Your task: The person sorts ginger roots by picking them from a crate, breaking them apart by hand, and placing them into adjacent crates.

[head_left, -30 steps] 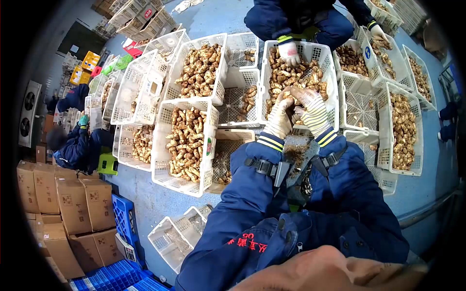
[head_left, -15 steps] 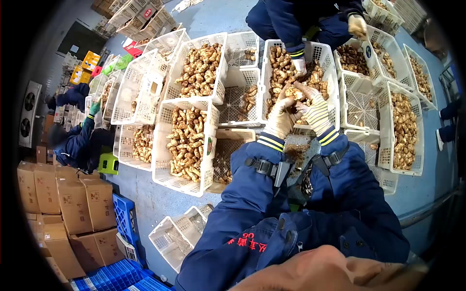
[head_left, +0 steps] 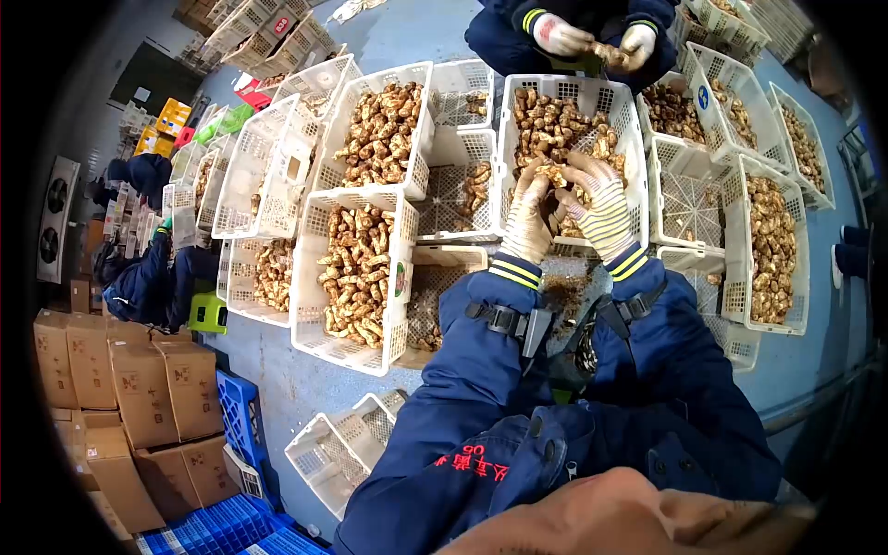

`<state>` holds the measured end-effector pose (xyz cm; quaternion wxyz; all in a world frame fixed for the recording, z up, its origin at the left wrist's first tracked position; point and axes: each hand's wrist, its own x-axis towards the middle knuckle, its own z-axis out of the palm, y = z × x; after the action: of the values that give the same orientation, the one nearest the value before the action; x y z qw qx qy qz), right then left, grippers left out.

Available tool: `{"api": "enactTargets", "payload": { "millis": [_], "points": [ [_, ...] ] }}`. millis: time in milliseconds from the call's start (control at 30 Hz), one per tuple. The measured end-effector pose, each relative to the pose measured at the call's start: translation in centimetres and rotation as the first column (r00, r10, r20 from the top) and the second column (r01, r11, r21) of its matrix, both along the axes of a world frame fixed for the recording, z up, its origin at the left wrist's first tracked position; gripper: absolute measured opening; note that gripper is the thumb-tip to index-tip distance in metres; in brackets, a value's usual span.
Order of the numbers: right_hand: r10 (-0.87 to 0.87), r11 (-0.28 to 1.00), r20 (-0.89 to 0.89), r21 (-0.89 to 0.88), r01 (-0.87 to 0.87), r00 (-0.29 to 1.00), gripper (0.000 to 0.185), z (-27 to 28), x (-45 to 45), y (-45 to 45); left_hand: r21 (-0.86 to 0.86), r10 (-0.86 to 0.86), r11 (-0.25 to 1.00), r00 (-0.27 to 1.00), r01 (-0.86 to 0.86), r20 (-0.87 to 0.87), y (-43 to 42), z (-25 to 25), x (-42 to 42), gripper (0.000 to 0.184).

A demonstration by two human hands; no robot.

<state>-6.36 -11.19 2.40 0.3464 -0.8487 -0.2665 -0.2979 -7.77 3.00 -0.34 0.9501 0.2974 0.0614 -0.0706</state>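
Both my hands wear pale gloves, the right one clearly striped, above a white crate (head_left: 508, 185) of brown, knobbly mushrooms (head_left: 555, 120). My left hand (head_left: 527, 220) has its fingers closed on a small light-brown mushroom (head_left: 553, 174). From the other side, the curved fingertips of my right hand (head_left: 599, 208) meet that same mushroom. Part of it is hidden behind the fingers. Across the crate, a co-worker's gloved hands (head_left: 561, 35) hold another mushroom (head_left: 610, 54).
Left of me stand a crate full of mushrooms (head_left: 356, 273) and a partly filled crate (head_left: 453, 199). More mushroom crates (head_left: 770, 250) line the right. Cardboard boxes (head_left: 139, 393) and a blue pallet (head_left: 239, 412) are at lower left. Another person (head_left: 139, 287) crouches at far left.
The co-worker's hands have drawn back from the crate and come together around a mushroom. My hands stay over the crate, their fingers shifted slightly around the small mushroom.
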Motion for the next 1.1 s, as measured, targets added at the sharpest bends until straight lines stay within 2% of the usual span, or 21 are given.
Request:
{"api": "enactTargets", "payload": {
  "millis": [100,200,233,367,533,633,733,767,800,867,900,933,1000,1067,1100],
  "points": [
    [-0.012,0.999,-0.003,-0.037,0.012,1.000,0.037,-0.4,0.2,0.3,0.039,0.032,0.999,0.999,-0.031,-0.027,-0.2,-0.1,-0.3,0.048],
    [-0.010,0.996,-0.001,-0.086,0.010,1.000,0.041,-1.1,0.4,0.6,0.013,0.090,0.996,0.996,-0.090,0.012,-0.7,-1.1,0.3,0.043],
    [-0.009,0.995,0.011,-0.104,0.010,1.000,0.042,-1.4,0.4,0.7,-0.059,0.062,0.997,0.997,-0.059,0.041,-0.4,-2.1,0.6,0.041],
    [0.003,0.989,-0.022,-0.150,-0.006,1.000,0.043,-1.5,0.3,1.0,0.101,0.075,0.992,0.997,-0.076,0.017,-0.3,-1.1,0.0,0.046],
    [-0.032,0.978,-0.067,-0.207,0.017,0.997,0.039,-2.2,0.2,1.0,0.165,0.075,0.983,0.997,-0.074,0.000,0.0,-2.6,0.3,0.040],
    [-0.042,0.983,-0.072,-0.184,0.028,0.997,0.028,-2.2,0.3,1.2,0.130,0.092,0.988,0.995,-0.087,-0.028,-0.1,-2.4,0.2,0.038],
    [0.151,0.988,-0.086,-0.014,-0.152,0.985,0.019,-1.6,0.3,1.0,0.072,0.110,0.992,0.993,-0.107,-0.041,-0.1,-2.2,0.6,0.035],
    [0.172,0.981,-0.126,0.111,-0.158,0.977,0.016,-1.1,-0.2,0.9,0.040,0.110,0.993,0.992,-0.108,-0.063,-0.1,-1.3,0.4,0.034],
    [0.158,0.984,-0.074,0.099,-0.150,0.985,0.025,-0.9,-0.1,0.2,0.018,0.093,0.996,0.994,-0.092,-0.050,0.0,-0.6,0.3,0.034],
    [0.111,0.904,-0.255,0.428,0.009,0.961,0.041,-0.8,-0.7,-0.3,-0.030,0.062,0.998,0.998,-0.063,-0.029,0.2,0.1,0.1,0.033],
    [0.112,0.897,-0.265,0.442,0.018,0.958,0.050,-1.2,-0.5,-0.7,-0.099,0.078,0.992,0.996,-0.082,-0.044,0.1,-0.5,0.4,0.034],
    [0.042,0.950,-0.247,0.310,0.038,0.968,0.047,-2.4,0.2,-1.2,-0.110,0.071,0.991,0.997,-0.075,-0.038,0.1,-0.8,0.5,0.034],
    [0.170,0.900,-0.388,0.435,0.017,0.906,0.046,-1.4,-0.4,-0.5,-0.129,0.054,0.990,0.998,-0.057,-0.027,0.2,-1.0,0.6,0.034],
    [0.027,0.968,-0.202,0.251,0.025,0.979,0.046,-1.3,0.0,0.1,-0.162,-0.009,0.987,1.000,0.008,-0.004,0.8,-1.7,1.1,0.035],
    [0.058,0.975,-0.161,0.220,-0.022,0.985,0.044,-1.2,0.2,0.3,-0.180,-0.047,0.983,0.999,0.047,0.005,1.1,-2.3,1.4,0.035]
  ]
}}
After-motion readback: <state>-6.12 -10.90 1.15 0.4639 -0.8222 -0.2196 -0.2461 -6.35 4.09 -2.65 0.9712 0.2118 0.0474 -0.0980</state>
